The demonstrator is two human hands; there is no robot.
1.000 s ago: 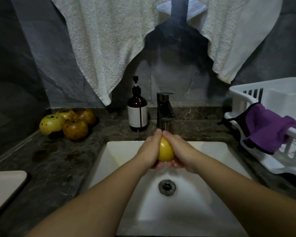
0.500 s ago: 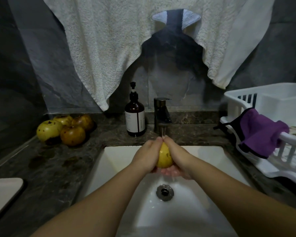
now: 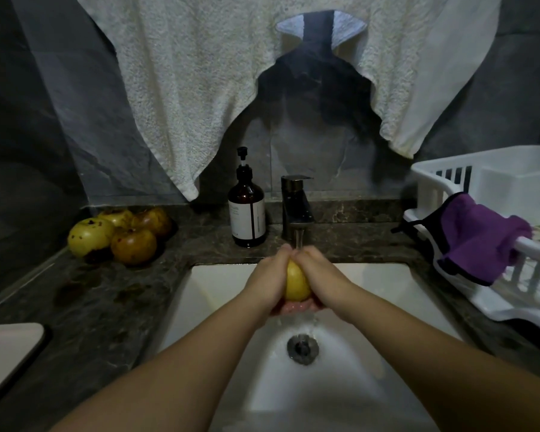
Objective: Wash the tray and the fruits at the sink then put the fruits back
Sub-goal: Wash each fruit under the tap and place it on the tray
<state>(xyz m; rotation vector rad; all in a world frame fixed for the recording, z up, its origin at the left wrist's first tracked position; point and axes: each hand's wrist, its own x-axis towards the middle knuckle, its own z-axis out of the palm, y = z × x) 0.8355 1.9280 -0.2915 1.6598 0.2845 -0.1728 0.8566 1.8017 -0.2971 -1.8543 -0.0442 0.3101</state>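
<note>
A yellow fruit (image 3: 296, 283) is being held over the white sink (image 3: 371, 282), under water that is running from the faucet (image 3: 296, 210). The left hand (image 3: 270, 280) and the right hand (image 3: 323, 280) are cupping it from either side, fingers curled round it. Four more fruits (image 3: 119, 233) are sitting together on the dark counter (image 3: 106, 300) at the left, near a brown pump bottle (image 3: 247, 218). A white dish rack (image 3: 493, 232) is standing at the right with a purple cloth (image 3: 477, 241) hanging over its rim.
</note>
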